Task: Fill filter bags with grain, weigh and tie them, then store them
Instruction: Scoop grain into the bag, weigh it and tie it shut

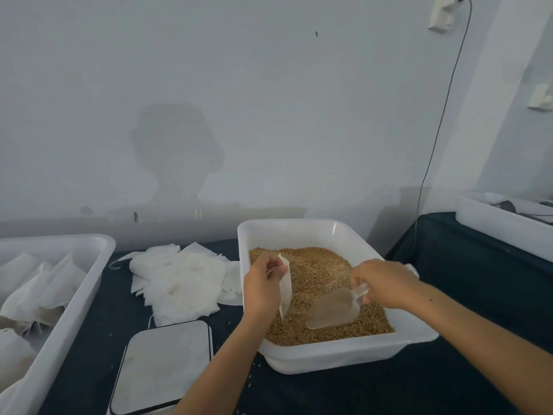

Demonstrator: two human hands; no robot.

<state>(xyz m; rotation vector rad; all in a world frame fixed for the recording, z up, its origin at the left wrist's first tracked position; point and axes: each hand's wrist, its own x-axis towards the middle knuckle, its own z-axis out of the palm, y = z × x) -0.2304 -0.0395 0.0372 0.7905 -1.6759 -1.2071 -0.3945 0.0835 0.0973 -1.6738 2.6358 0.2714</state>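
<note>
A dark cloth (449, 295) covers the table. Behind it stands a pale wall (269, 85), on which falls the shadow (176, 151) of a head. High at the right a white adapter (443, 13) sits on the wall, and a thin grey cable (443, 121) hangs from it down behind the table. At the far right edge, a small white fitting (541, 97) is fixed to the wall.

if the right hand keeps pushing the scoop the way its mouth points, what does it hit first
Most likely the grain: the right hand holds the clear scoop with its mouth angled down and toward the near left of the tub, and it seems already at the surface. Depth is hard to judge from one view.
</note>
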